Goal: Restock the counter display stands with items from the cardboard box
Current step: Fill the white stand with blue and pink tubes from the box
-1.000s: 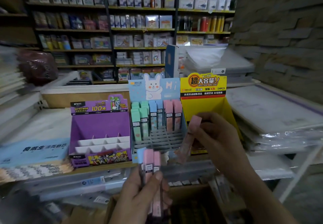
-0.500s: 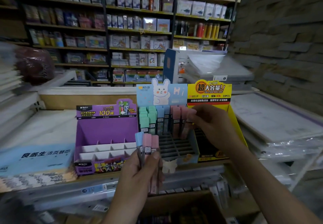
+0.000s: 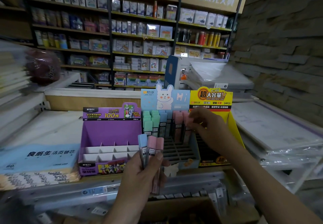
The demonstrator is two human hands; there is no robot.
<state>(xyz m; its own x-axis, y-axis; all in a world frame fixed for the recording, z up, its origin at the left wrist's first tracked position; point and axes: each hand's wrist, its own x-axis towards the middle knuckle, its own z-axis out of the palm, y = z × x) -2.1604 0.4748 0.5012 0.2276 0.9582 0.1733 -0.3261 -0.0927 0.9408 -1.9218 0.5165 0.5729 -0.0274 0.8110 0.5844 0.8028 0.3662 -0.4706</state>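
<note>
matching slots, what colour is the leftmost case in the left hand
Blue cap on the leftmost case; head view.

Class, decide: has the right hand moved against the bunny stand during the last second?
Yes. The right hand went up and back, from the front of the bunny stand to its rear pink row.

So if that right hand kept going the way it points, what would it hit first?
Probably the pink cases standing in the bunny stand; the right hand looks nearly against them, though blur hides the gap.
</note>
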